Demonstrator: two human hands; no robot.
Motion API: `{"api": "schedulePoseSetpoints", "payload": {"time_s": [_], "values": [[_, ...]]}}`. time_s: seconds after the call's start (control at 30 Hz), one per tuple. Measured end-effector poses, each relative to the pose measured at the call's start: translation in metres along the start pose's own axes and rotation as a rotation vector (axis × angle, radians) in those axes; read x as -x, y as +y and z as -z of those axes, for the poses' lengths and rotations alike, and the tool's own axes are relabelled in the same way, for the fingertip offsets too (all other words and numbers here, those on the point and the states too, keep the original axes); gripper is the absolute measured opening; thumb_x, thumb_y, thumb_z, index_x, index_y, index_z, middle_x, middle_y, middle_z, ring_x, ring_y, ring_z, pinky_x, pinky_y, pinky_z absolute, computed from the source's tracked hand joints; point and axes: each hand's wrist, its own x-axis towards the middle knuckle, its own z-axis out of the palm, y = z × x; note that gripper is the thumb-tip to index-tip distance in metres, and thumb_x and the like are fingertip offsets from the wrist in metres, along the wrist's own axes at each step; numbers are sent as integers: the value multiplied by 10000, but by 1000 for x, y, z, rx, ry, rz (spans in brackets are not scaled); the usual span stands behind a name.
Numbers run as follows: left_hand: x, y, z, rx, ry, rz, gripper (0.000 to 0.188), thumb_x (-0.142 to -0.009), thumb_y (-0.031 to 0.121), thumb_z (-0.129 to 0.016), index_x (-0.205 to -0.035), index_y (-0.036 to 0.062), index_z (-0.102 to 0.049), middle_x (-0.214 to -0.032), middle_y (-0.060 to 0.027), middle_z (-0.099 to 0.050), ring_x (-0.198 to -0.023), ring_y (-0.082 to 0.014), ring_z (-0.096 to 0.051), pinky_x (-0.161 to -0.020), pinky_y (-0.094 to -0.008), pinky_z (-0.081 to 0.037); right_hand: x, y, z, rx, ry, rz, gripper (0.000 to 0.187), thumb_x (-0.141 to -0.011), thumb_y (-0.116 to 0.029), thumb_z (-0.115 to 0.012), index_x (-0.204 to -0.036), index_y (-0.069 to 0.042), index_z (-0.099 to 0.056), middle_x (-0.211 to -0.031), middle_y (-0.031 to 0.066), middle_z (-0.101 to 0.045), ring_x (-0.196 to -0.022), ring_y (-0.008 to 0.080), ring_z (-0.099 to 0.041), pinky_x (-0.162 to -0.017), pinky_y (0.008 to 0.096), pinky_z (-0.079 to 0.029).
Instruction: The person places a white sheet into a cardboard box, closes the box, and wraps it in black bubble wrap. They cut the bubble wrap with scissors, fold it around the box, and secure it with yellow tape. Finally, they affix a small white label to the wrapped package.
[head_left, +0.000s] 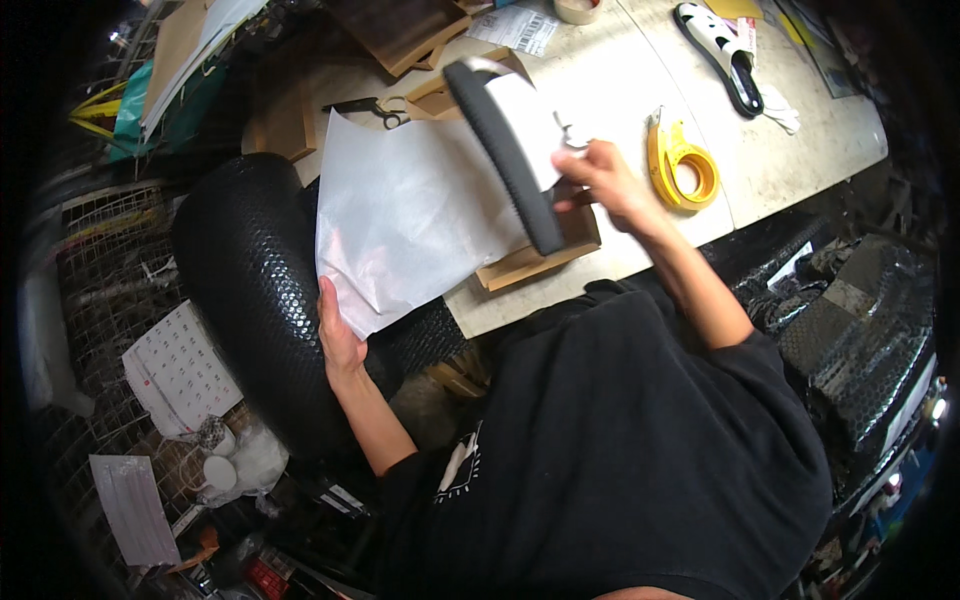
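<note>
My right hand (610,180) grips a white clog with a thick black sole (500,150). The clog is tilted, its ridged sole turned to the left, and slightly blurred. A sheet of thin white wrapping paper (415,205) spreads out left of the clog. My left hand (340,325) holds this paper by its lower left edge. Beneath the paper and clog is a brown cardboard box (535,268), mostly hidden. Another white clog with a black sole (722,55) lies on the table at the far right.
On the pale table (790,150) lie a yellow tape dispenser (685,170), black scissors (370,108) and a printed label sheet (515,30). Another brown box (400,30) stands at the back. A large roll of black bubble wrap (250,290) is close to my left arm.
</note>
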Motion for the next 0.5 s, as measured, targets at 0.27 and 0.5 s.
{"api": "schedulePoseSetpoints", "payload": {"time_s": [0.27, 0.5], "values": [[-6, 7, -53, -303, -228, -12, 568, -1031, 399, -375, -1311, -86, -469, -1277, -159, -562, -1122, -210, -572, -985, -316, -422, -56, 77, -80, 166, -80, -140, 334, -943, -213, -587, -1090, 85, -565, -949, 134, -624, -834, 207, -625, -614, 343, -586], [-66, -24, -143, -102, -703, 104, 737, -981, 594, -313, -1473, 46, -332, -1537, -161, -280, -1301, -256, -429, -1054, -383, -358, -34, 25, 37, 304, -482, -96, 422, -936, -323, -600, -1136, 48, -596, -1043, 165, -642, -919, 207, -652, -706, 335, -562]]}}
